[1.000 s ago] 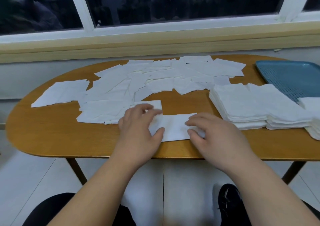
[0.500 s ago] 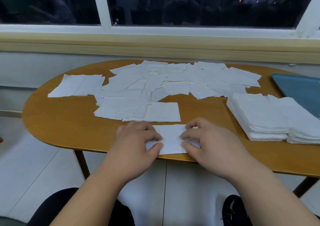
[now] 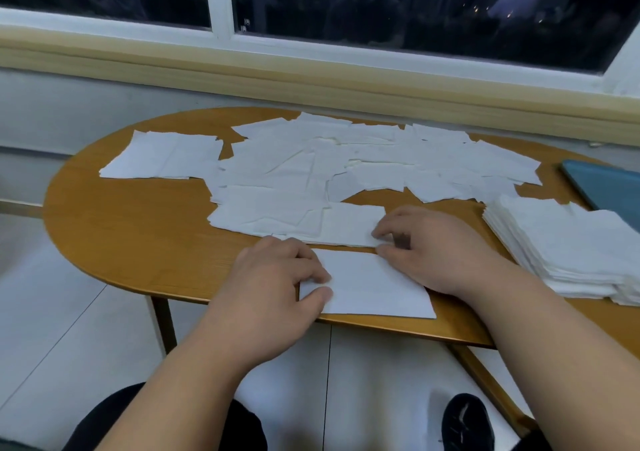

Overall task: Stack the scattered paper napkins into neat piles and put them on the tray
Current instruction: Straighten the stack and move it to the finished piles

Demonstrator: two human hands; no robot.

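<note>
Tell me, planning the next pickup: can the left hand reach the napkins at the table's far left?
Probably yes: only bare table lies between the left hand and far-left napkins, though it pinches the near napkin.

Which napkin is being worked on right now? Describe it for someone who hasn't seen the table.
Start at the oval wooden table and go to its near edge, closest to the person. A flat white paper napkin lies there between the left hand and right hand. Unlike the scattered white napkins behind it, it lies by itself.
</note>
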